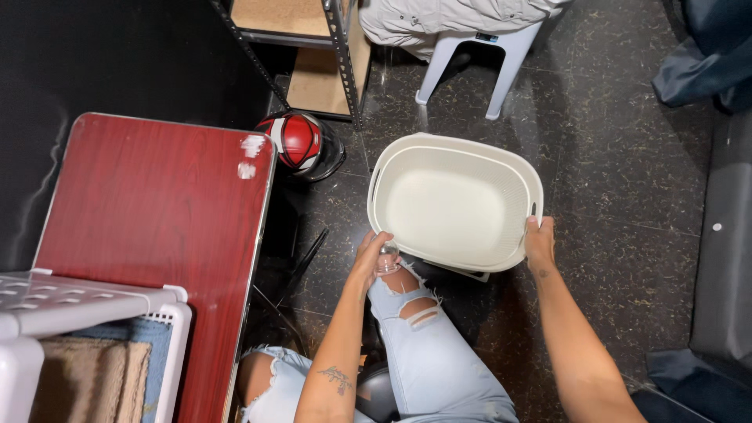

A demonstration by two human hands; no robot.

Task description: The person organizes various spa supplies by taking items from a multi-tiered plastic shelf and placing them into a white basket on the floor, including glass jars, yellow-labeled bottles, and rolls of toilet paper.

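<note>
We cannot see much of what our left hand (370,257) holds: a small clear glass object (388,259) peeks out from curled fingers, closed around it, but its shape stays unclear. Our right hand (540,243) clasps the rim of the white oval basket (457,202), fingers hooked over the edge at its right side; the fingertips inside the rim are hidden. The basket sits tilted above our knee, open side up toward us, and covers a pale flat thing whose corner shows just below it. Our ripped light-blue jeans (427,345) hide the floor beneath, and a dark rounded object near the left forearm is cut off at the bottom edge.

To the left stands a red-brown table (149,211) with two small clear pieces near its far right corner, too small to identify. A white plastic rack (70,301) overlaps the table's near end, partly out of frame. Between table and basket lies a red-and-white helmet (299,143) on the dark speckled floor (619,180). Beyond it a metal shelf (313,47) and a white plastic stool (478,55), draped with pale cloth, are cropped by the top edge.
</note>
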